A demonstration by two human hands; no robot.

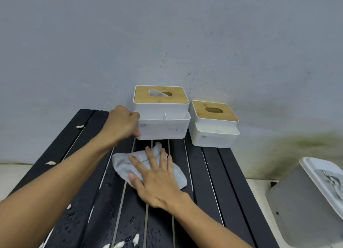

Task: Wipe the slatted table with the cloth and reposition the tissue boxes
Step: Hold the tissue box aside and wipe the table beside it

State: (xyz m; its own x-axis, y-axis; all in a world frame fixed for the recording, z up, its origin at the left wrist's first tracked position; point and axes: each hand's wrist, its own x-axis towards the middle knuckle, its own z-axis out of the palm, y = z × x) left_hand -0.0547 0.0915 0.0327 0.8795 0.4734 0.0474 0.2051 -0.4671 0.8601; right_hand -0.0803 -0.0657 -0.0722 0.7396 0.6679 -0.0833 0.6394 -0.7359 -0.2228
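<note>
Two white tissue boxes with bamboo lids stand at the far end of the black slatted table [207,173], against the wall. My left hand [122,124] grips the left side of the larger tissue box [163,125], fingers curled round its edge. The smaller tissue box [215,129] sits to its right, untouched. My right hand [157,175] lies flat with spread fingers on a crumpled grey cloth [122,163], pressing it onto the slats just in front of the larger box.
Water drops and white paper scraps [51,162] dot the left and near slats. A grey bin with a white lid [304,203] stands on the floor to the right of the table. A stained grey wall rises behind.
</note>
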